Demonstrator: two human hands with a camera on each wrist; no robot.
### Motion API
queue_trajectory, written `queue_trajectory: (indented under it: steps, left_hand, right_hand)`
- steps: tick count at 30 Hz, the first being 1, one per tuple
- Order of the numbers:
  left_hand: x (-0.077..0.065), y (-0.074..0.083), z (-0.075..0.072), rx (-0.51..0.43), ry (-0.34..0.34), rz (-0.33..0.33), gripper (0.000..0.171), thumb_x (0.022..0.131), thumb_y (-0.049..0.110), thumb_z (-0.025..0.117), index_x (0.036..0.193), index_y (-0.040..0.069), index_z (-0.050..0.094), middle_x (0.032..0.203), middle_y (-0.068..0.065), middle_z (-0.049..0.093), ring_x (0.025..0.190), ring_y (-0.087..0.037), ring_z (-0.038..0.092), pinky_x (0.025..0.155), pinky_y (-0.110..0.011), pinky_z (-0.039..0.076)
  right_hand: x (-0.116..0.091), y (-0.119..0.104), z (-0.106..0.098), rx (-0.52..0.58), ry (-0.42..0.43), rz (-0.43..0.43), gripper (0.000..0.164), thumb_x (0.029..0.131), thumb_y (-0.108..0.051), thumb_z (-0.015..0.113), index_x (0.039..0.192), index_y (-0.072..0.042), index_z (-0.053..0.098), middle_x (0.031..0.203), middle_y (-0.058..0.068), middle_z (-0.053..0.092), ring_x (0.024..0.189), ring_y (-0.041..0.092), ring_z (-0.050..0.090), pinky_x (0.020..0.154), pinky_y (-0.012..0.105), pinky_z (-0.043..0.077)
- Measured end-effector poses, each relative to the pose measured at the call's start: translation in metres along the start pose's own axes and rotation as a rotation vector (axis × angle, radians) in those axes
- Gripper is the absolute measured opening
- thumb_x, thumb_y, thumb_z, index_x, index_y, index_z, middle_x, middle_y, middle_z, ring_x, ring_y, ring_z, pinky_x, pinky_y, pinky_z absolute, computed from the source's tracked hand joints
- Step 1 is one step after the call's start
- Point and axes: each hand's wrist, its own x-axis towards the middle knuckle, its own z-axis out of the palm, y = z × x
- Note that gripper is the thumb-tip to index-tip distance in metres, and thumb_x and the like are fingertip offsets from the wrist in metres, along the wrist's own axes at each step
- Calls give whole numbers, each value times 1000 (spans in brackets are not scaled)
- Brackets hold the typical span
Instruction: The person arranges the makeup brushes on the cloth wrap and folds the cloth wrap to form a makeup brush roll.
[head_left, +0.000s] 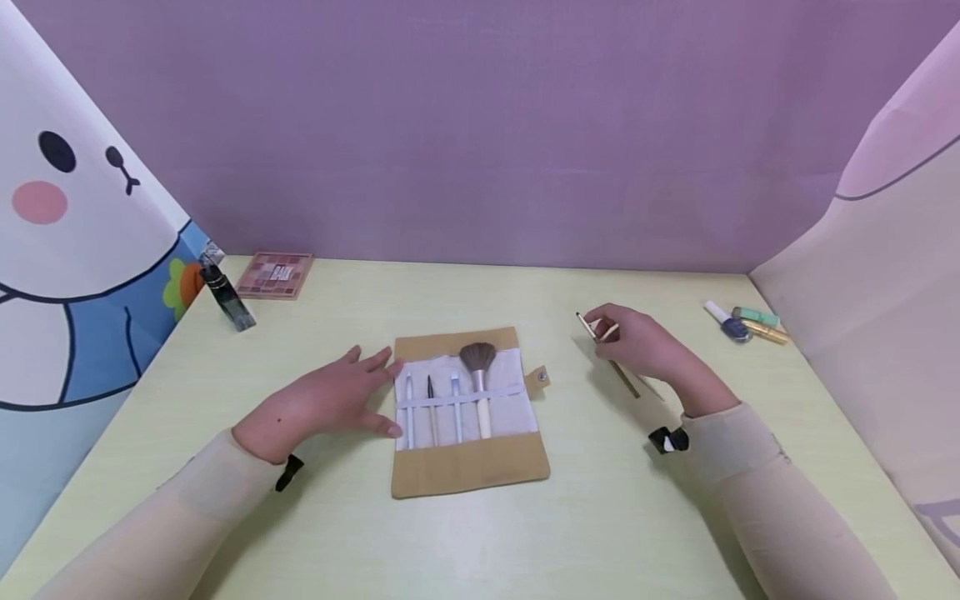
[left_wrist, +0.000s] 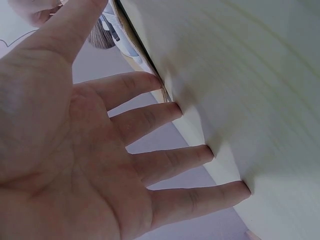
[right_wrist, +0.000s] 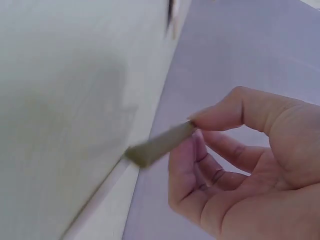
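Observation:
A tan brush roll (head_left: 472, 468) lies unfolded in the middle of the table, its pale lining facing up. Several makeup brushes are tucked under its elastic band, among them a large fluffy brush (head_left: 478, 358) with dark bristles and a white handle. My left hand (head_left: 322, 408) is spread flat at the roll's left edge, its thumb and fingertips touching or close to the border. Right of the roll, my right hand (head_left: 637, 342) pinches a slim gold pencil-like stick (head_left: 627, 382) between thumb and fingers. The stick slants down towards the tabletop; its exact kind is blurred in the right wrist view.
A pink palette (head_left: 275, 276) lies at the back left, beside a dark bottle (head_left: 227, 297). On the right stand or lie a white-capped blue bottle (head_left: 727, 322), a green tube (head_left: 756, 317) and a gold tube (head_left: 768, 332). Purple cloth (head_left: 480, 133) borders the table's back.

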Motion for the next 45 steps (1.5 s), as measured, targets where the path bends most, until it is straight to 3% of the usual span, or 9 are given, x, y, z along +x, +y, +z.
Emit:
queue_trajectory:
  steps: [5,9,20,33,45]
  left_hand:
    - [0,1,-1,2,0,0,111,84,70,78,168,12,35,178,-20,24,157,-65,23,119,-75,40]
    - [0,1,-2,-1,-2,-3,111,84,69,78,168,12,35,178,-20,25,157,-65,23,119,-75,40]
    - [0,1,-1,-2,0,-3,111,84,69,79,168,11,35,178,-20,25,157,-65,23,119,-75,40]
    - [0,1,0,-11,-6,-20,113,82,69,80,168,12,35,178,-20,24,157,-65,22,119,-75,40]
    - [2,0,2,10,11,-7,112,82,69,80,167,11,36,177,-21,26,157,-65,24,120,-74,40]
  right_hand:
    - [1,-6,-1,197,17,-31,48,99,-3,63,146,0,56,121,17,62,107,25,64,79,24,56]
    - [5,-12,1,287,38,-80,50,99,-2,62,148,0,55,124,18,62,107,19,63,83,19,58]
    - [16,-37,6,502,3,-156,54,97,4,62,151,1,52,127,17,56,105,14,65,91,25,64]
    - [40,-65,36,680,-27,-206,58,94,8,63,149,2,49,122,9,56,103,14,65,89,28,65]
    - [61,-74,63,787,-27,-148,58,91,10,64,144,0,42,117,6,54,103,18,61,85,26,63]
